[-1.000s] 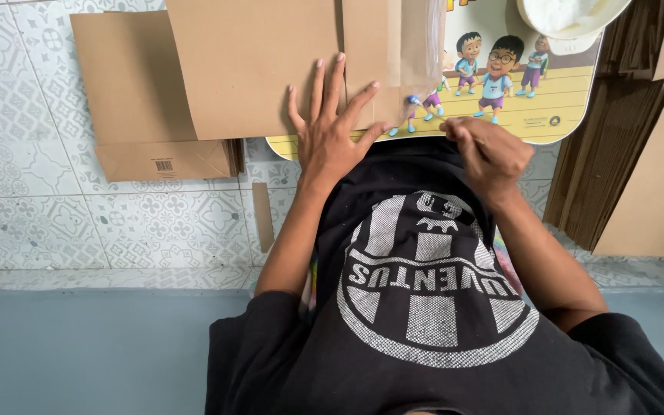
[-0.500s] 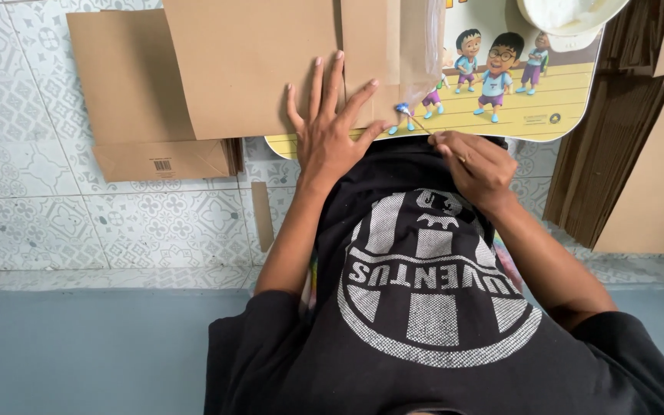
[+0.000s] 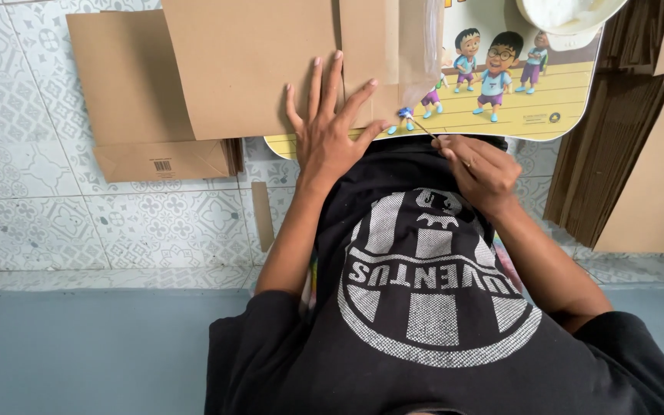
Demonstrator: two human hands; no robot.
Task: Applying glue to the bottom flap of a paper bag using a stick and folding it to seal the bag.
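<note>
"What colour was the sheet [image 3: 247, 61]?"

"Plain brown, like the folded bag [image 3: 155, 115] beside it, which had a small black barcode. The tray [image 3: 532, 107] was yellow with cartoon children in blue and purple."

"And the floor [image 3: 63, 215]?"

"Pale tiles with grey ornament, then a blue-grey strip. The shirt [image 3: 424, 307] was black with a striped white round emblem. The bowl [image 3: 570, 11] was white."

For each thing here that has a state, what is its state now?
left hand: open, fingers spread, pressing flat on the brown paper sheet.
right hand: closed around a thin brush.
brush: tilted, blue tip over the table edge.
cartoon table: partly covered by paper.
white bowl: upright on the table, something white inside.
flat brown bag: lying folded on the tile floor.
</note>
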